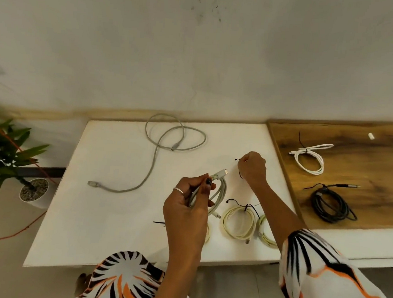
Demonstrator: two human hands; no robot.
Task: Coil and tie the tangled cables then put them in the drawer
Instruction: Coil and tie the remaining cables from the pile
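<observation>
1. Head view: my left hand [187, 202] has its fingers curled round a coiled white cable [218, 193], held above the white surface [106, 212]. My right hand [252, 167] pinches a thin black tie [237, 160].
2. The coil looks light, limp and springy, so I judge it best gripped across all its loops.
3. I count 1 loose grey cable [157, 150], at least 2 tied cream coils [239, 222] near me, and 2 tied coils on the wooden board [362, 209]. No drawer shows.

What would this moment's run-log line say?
left hand: holds coiled white cable | right hand: pinches black tie | grey cable: uncoiled on table
</observation>
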